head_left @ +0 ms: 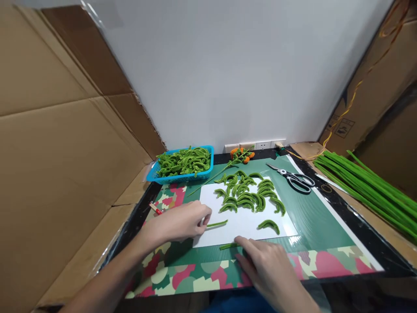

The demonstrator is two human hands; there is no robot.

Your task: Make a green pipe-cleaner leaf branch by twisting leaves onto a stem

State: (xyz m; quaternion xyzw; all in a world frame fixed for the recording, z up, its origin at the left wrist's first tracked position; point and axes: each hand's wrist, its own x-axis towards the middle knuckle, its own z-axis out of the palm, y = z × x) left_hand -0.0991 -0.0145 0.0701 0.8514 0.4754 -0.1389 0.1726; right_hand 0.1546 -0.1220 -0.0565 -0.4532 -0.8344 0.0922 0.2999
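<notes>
My left hand (195, 219) is closed in a pinch on one end of a short green chenille stem (217, 224), over the left part of a white paper sheet (215, 237). My right hand (265, 258), near the sheet's front edge, has its thumb and index finger at a second green chenille piece (229, 246), whose right end they hide. Several bent, leaf-like chenille pieces (246, 200) are spread over the sheet, and a single curved one (269, 225) lies apart at the right.
A blue basket (212, 161) full of green chenille pieces stands back left. An orange flower stem (241, 155) lies behind the sheet, with black-handled scissors (298, 180) to its right. Long green chenille stems (368, 187) lie far right. Cardboard walls (65, 152) flank the table.
</notes>
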